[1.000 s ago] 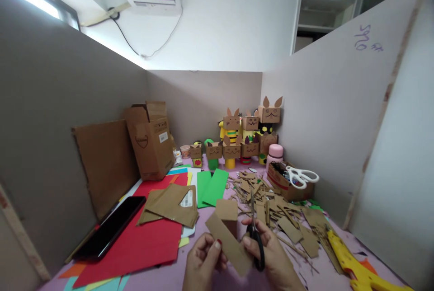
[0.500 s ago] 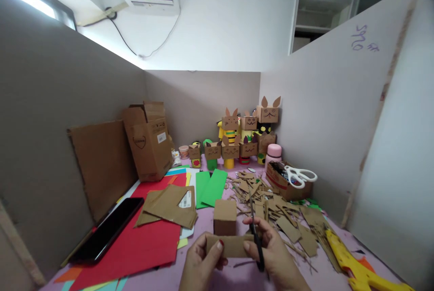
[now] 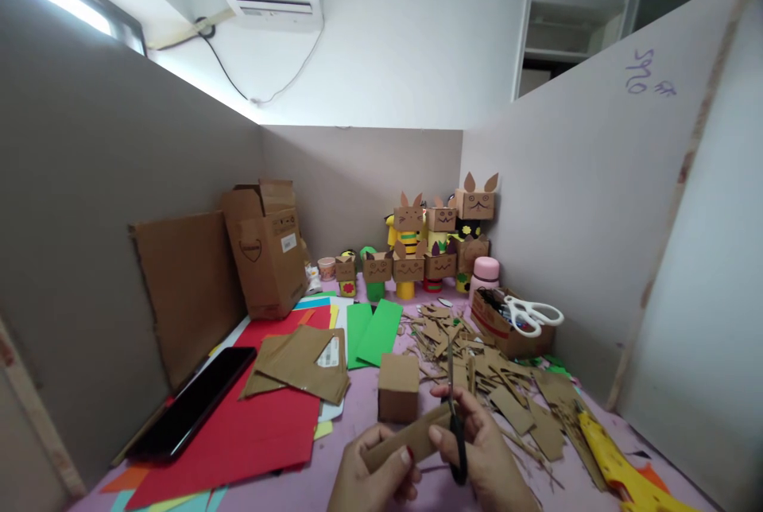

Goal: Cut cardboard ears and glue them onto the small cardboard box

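Cardboard strip (image 3: 411, 439) gripped two-handed

Strip at near center. Left hand (image 3: 378, 471) pinches left end; right hand (image 3: 480, 440) grips right end plus black-handled scissors (image 3: 458, 448), blades pointing far. Small cardboard box (image 3: 399, 386) just beyond strip. Cardboard scraps (image 3: 509, 409) right, yellow glue gun (image 3: 620, 460) near right, red paper (image 3: 256, 440) left, cat-faced figures (image 3: 408, 264) far.

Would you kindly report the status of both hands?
Left hand gripping brown cardboard strip. Right hand holding black-handled scissors, pinching strip's other end. Brown cardboard cube close beyond.
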`<state>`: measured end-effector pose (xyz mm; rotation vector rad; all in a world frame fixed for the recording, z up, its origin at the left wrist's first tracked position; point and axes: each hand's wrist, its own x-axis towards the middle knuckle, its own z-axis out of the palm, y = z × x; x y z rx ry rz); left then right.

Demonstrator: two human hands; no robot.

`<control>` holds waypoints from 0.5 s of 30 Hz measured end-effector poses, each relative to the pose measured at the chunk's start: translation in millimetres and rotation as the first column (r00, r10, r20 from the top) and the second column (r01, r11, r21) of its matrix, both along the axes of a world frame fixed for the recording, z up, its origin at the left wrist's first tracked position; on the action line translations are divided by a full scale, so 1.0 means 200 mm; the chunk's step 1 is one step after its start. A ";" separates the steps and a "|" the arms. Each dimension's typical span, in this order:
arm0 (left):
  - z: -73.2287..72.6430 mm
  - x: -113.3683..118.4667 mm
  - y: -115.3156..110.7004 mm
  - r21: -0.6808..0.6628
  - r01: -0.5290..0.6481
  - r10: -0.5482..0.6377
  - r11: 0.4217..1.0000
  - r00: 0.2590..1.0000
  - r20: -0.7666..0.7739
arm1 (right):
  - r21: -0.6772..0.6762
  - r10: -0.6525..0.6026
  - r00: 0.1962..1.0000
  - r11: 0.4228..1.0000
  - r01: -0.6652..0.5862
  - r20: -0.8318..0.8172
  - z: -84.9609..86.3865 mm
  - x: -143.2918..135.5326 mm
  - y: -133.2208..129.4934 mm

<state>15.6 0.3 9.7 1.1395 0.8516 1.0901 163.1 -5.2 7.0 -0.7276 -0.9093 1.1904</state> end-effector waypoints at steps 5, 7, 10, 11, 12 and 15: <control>0.02 -0.02 0.01 0.011 -0.142 0.141 0.990 0.986 0.086 | -0.045 0.037 0.995 0.998 -0.033 0.093 -0.04 0.00 0.02; 0.03 -0.04 0.01 0.010 -0.193 0.190 0.981 0.972 0.134 | -0.021 0.094 0.971 0.996 -0.091 0.219 -0.05 0.02 0.02; 0.07 -0.08 0.02 0.006 -0.273 0.267 0.962 0.945 0.188 | -0.001 0.214 0.895 0.973 -0.232 0.392 -0.07 0.02 0.01; 0.08 -0.09 0.03 0.006 -0.301 0.293 0.954 0.934 0.204 | -0.015 0.243 0.875 0.965 -0.261 0.419 -0.07 0.01 0.01; 0.09 -0.10 0.03 0.009 -0.326 0.316 0.945 0.923 0.220 | -0.037 0.272 0.862 0.958 -0.285 0.427 -0.07 0.00 0.00; 0.10 -0.11 0.04 0.033 -0.334 0.317 0.942 0.918 0.239 | -0.127 0.365 0.815 0.930 -0.346 0.451 -0.08 -0.03 -0.01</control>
